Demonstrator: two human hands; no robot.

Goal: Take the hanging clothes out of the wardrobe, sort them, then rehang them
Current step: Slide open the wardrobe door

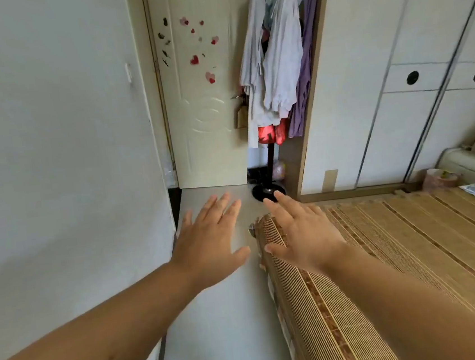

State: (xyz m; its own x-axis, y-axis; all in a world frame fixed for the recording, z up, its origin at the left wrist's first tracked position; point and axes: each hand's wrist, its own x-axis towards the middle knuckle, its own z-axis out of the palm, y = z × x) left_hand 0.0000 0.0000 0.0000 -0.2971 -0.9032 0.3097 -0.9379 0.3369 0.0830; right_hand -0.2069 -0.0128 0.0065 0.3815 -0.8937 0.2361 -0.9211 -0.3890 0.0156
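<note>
Left hand (210, 241) and right hand (303, 234) are stretching forward, spread and empty. The hanging clothes (279, 58) are dangling far ahead, left of the wardrobe (368, 92); yanking those bunched layers risks dropping several.

A cream door (205, 110) dotted with heart stickers (194, 59) stood shut in a narrow bedroom, where pale grey floor (224, 313) ran between a white wall (50, 140) and a bamboo-matted bed (412, 234), beside a white wardrobe (363, 49).

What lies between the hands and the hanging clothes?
Head view: bare floor and the stand's black base, between left hand, right hand and hanging clothes.
</note>
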